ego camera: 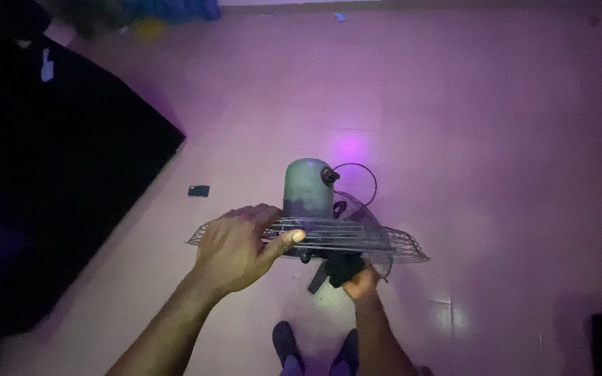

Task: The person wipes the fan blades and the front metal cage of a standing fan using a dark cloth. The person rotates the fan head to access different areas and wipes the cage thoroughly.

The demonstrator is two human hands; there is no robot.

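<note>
Fingers [245, 221] of the left hand [235, 251] curl over the near rim of a wire fan guard [357, 237], thumb pressed along the grille's edge, clamped on the wires. Right hand [360, 282] sits lower, under the guard's centre, fingers together round a dark fan part [336, 268], prob. the blade hub; exact grip partly hidden by the grille. Guard lies nearly flat, seen edge-on, long axis running left to right across the view, w/ the left hand at its left half and the right hand just below its middle. Beyond the fingers, away from the person, the grey-green motor housing [308, 191] stands upright above the grille, a dark knob on its right side and a thin cord [364, 174] looping out behind. Both hands touch the fan; the left is nearer the housing. All held over a pale tiled floor [496, 139] under purple light. Small dark object [198, 190] lies on the tiles to the left, well apart; a large black shape [57, 174] fills the left side. The person's feet [315, 351] show at bottom.
</note>
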